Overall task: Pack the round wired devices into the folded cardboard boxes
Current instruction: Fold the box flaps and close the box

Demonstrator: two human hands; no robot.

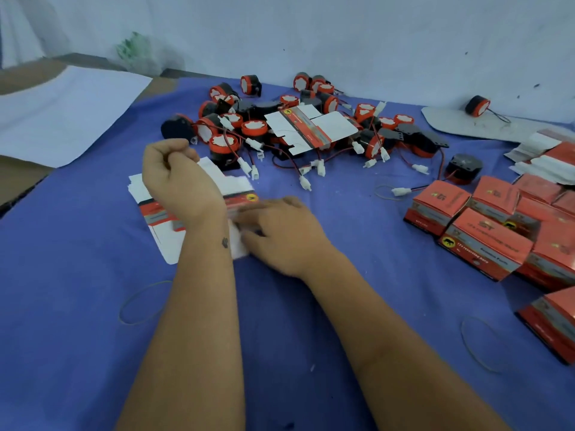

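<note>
Blue-covered table fills most of the frame. Upper middle there's a big heap of round wired devices, red-faced with black bodies and white plugs, well beyond both hands, with one flat box blank lying on top. Right side has a cluster of folded cardboard boxes, red, already closed. Centre left, a stack of flat blanks sits under the hands. Left hand is curled, pinching a white flap at the stack's far edge. Right hand is blurry, fingers look fairly straight, pressing on the stack's near right part.
</note>
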